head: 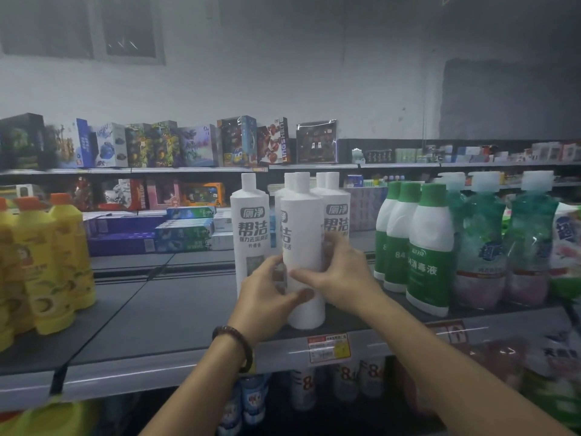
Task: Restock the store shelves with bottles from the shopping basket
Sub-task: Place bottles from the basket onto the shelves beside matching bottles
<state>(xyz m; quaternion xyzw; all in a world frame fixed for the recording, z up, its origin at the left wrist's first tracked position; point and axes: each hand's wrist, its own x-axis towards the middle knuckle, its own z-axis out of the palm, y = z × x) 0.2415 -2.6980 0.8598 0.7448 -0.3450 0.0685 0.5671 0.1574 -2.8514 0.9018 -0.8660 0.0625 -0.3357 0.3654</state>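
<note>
A tall white bottle (303,234) stands upright near the front edge of the grey shelf (163,309), its label turned partly to the left. My left hand (267,297) wraps its lower left side and my right hand (342,275) holds its right side. Several matching white bottles stand close around it: one to the left (250,228), one to the right (336,212), others behind. The shopping basket is out of view.
Yellow bottles (53,262) crowd the shelf's left end. Green-and-white disinfectant bottles (429,250) and teal refill pouches (481,247) fill the right. Toothpaste boxes (185,234) lie at the back. A price tag (328,347) hangs on the shelf edge; more bottles stand below.
</note>
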